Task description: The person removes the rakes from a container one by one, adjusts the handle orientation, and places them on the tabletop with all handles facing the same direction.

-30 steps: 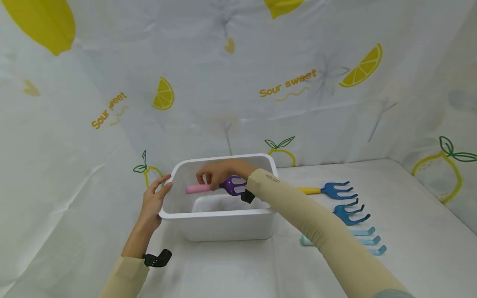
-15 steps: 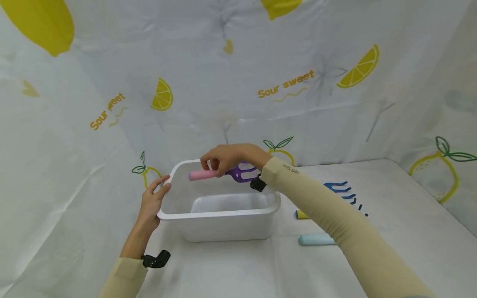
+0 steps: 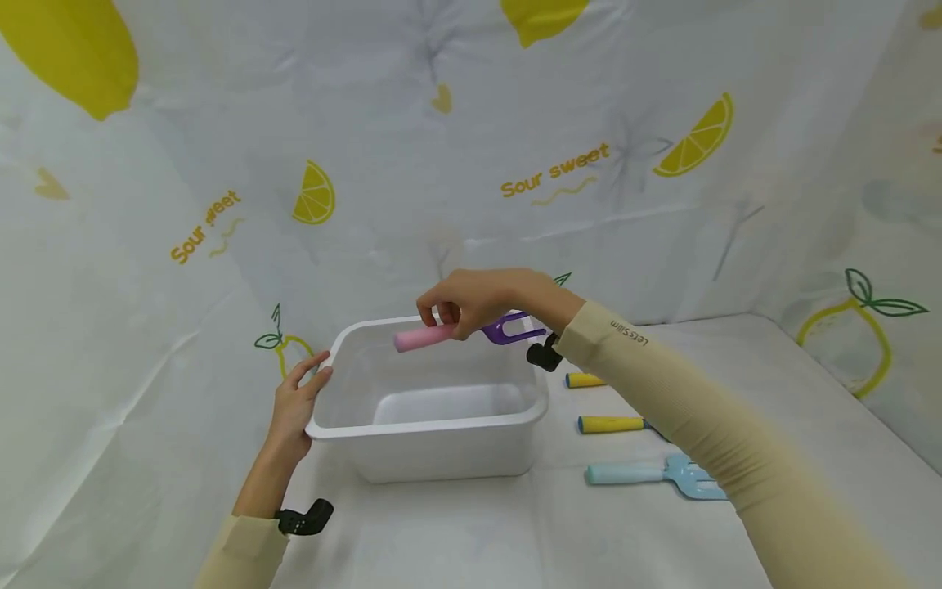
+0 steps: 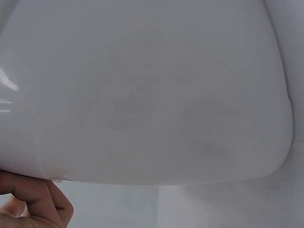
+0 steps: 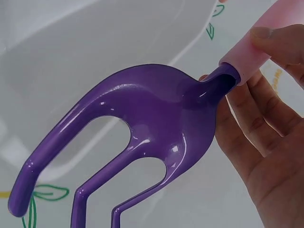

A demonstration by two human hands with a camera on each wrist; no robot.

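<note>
My right hand (image 3: pixel 489 296) pinches the pink handle of a three-pronged hand rake (image 3: pixel 423 338), holding it above the back part of a white plastic bin (image 3: pixel 441 458). Close up in the right wrist view, the purple rake head (image 5: pixel 152 104) fills the middle, and the thumb and fingers of the right hand (image 5: pixel 275 142) lie around the handle. At the bin's left end, my left hand (image 3: pixel 293 409) grips the rim. The left wrist view shows mostly the bin's outer wall (image 4: pixel 142 95), with bent fingers (image 4: pixel 38 199) at its lower edge.
Right of the bin lie a light-blue hand rake (image 3: pixel 625 474) and a yellow-handled hand rake (image 3: pixel 612 424). Behind them a second yellow handle (image 3: pixel 585 379) shows; my right sleeve covers the rest. A lemon-print sheet (image 3: pixel 412 204) stands upright behind the bin.
My right hand has lifted the hand rake from inside the bin, moving up and to the right. My left hand stays at the rim. The forearm's shift uncovers the handles on the right.
</note>
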